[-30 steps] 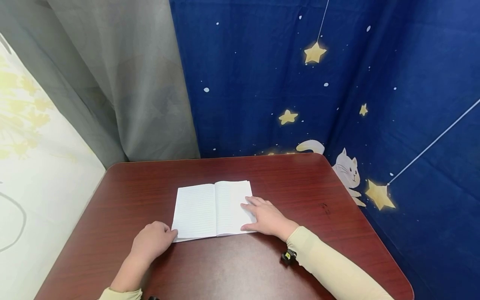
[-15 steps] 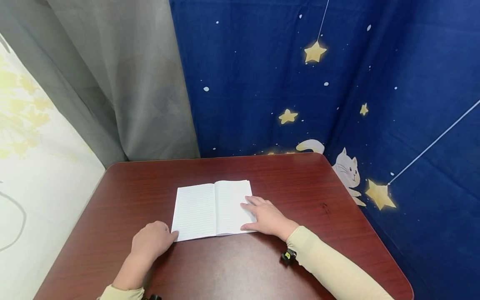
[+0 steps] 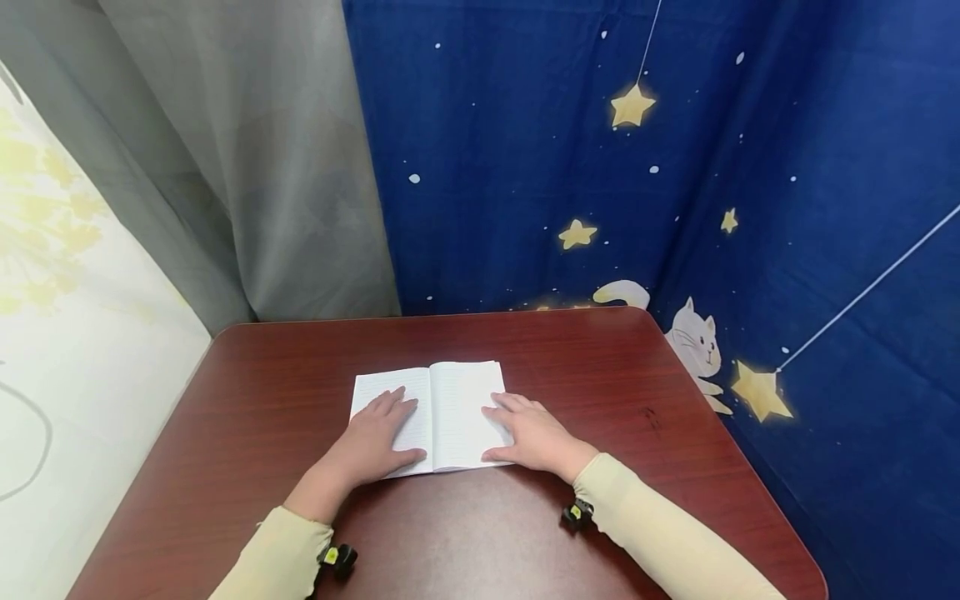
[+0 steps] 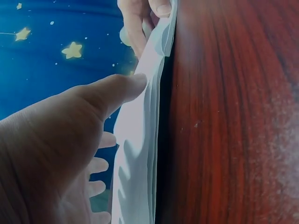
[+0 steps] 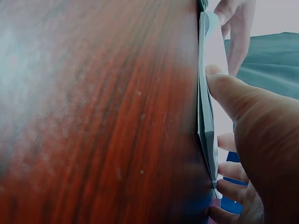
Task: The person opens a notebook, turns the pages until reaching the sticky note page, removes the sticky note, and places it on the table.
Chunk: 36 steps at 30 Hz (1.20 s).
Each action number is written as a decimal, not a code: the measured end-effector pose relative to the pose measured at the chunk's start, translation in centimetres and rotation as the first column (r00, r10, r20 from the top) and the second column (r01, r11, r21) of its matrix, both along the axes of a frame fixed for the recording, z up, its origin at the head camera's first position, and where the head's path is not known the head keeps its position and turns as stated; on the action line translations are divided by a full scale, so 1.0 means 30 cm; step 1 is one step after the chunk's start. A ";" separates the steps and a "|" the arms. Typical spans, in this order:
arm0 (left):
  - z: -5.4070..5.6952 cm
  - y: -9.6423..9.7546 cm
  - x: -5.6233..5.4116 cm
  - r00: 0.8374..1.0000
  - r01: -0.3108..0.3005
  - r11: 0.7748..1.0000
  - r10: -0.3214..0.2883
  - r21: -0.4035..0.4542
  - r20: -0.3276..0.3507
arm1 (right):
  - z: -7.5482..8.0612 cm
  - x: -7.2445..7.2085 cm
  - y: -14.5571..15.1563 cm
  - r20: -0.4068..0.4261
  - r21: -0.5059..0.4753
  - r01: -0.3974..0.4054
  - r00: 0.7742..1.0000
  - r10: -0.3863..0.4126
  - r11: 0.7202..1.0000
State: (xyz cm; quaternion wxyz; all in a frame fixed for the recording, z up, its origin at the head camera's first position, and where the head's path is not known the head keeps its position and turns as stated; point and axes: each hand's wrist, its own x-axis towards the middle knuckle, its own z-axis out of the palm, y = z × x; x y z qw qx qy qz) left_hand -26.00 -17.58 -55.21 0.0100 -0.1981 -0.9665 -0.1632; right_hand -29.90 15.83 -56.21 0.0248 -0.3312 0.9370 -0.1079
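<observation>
An open notebook [image 3: 465, 408] with lined white pages lies flat on the brown table, its fold running away from the person. Over the left page my left hand [image 3: 373, 439] is spread, thumb toward the fold; in the left wrist view the thumb touches the page near its front edge [image 4: 150, 121]. On the right page's outer part rests my right hand [image 3: 536, 433], fingers spread and fairly straight. The right wrist view has that thumb [image 5: 224, 86] on the page by the notebook's edge. Part of the left page is hidden beneath the left hand.
The reddish-brown table [image 3: 465, 533] has rounded corners and reaches back to a grey curtain [image 3: 307, 183] and a blue star-patterned curtain [image 3: 510, 150]. A pale wall [image 3: 75, 400] borders the left side. Small black cameras [image 3: 342, 560] are strapped at both wrists.
My left hand has moved from the notebook's lower left corner right and forward onto the left page, its fingers now spread. The right hand and notebook have stayed in place.
</observation>
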 end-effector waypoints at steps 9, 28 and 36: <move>0.011 -0.002 -0.002 0.987 0.008 0.998 0.002 -0.057 0.163 | 0.001 0.005 -0.001 -0.002 0.001 -0.007 1.000 0.007 1.000; 0.043 0.045 -0.028 0.979 -0.026 0.995 0.044 -0.094 0.198 | 0.030 -0.002 0.003 0.050 -0.041 -0.014 0.999 0.016 0.999; 0.043 0.049 -0.029 0.976 -0.033 0.996 0.051 -0.085 0.213 | 0.049 0.007 0.002 0.035 -0.029 -0.092 0.995 0.093 0.995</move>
